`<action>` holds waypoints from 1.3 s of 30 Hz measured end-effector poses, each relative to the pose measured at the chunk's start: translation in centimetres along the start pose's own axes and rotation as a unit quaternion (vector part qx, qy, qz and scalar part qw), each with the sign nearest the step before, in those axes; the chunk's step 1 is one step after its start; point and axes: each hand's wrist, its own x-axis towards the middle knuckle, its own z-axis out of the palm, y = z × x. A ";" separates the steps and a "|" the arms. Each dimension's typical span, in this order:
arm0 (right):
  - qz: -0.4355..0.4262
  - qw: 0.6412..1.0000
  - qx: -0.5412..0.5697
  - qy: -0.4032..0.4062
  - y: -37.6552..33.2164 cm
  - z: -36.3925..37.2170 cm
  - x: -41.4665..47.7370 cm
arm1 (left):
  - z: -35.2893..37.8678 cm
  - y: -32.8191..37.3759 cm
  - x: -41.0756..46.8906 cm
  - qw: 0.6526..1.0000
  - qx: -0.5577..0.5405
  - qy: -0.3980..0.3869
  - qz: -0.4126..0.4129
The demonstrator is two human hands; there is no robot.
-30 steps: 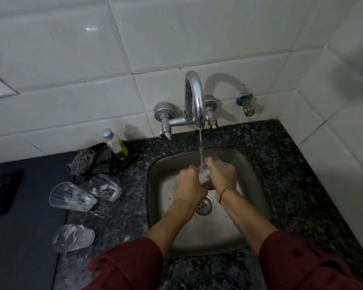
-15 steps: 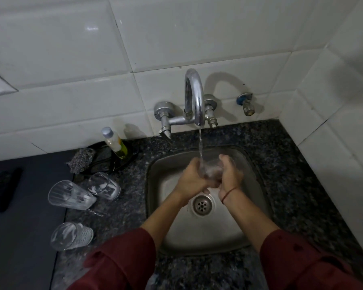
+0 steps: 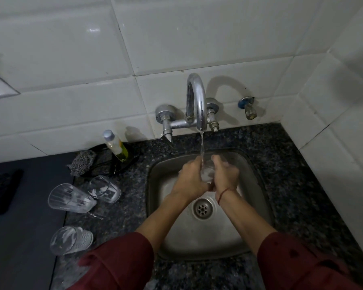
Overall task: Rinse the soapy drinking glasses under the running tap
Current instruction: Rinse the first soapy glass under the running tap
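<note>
Item: drinking glass (image 3: 206,172), over the sink (image 3: 153,206), under the tap (image 3: 197,101) stream. Light, rigid, breakable, soap-slick, I judge. My left grip (image 3: 192,181) and right grip (image 3: 225,177) both wrap its sides; hold mid-wall, not rim.

Qty: 4 glasses (image 3: 206,173) (image 3: 71,198) (image 3: 105,189) (image 3: 71,240), 2 hands (image 3: 192,182) (image 3: 225,176), 1 tap (image 3: 197,101), 1 valve (image 3: 248,108), 1 sink (image 3: 197,237), 1 bottle (image 3: 116,146) & 1 scrubber (image 3: 82,162).

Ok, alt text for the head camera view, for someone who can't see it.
Left hand and right hand hold a drinking glass under the running tap over a steel sink. Three soapy glasses lie on their sides on the counter left of it, near a scrubber and a bottle.
</note>
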 end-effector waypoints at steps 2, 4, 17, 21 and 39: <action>-0.049 0.995 -0.076 0.038 0.0 0.2 -1.1 | -0.4 0.2 0.6 0.997 0.021 -0.032 -0.062; -0.095 0.982 -0.143 0.073 0.0 0.3 -2.1 | -0.5 0.0 1.0 0.989 0.083 -0.063 -0.104; -0.051 0.902 0.063 -0.425 -1.3 -0.5 -0.5 | -2.3 -3.5 -0.4 0.769 -0.481 -0.368 -0.206; -0.173 0.941 -0.090 -0.276 -0.7 0.8 -0.9 | -0.4 -3.2 0.0 0.908 -0.323 -0.213 -0.161; -0.468 0.811 -0.322 -0.139 0.5 -1.1 -3.8 | 0.7 -3.6 0.5 0.961 -0.191 0.200 -0.024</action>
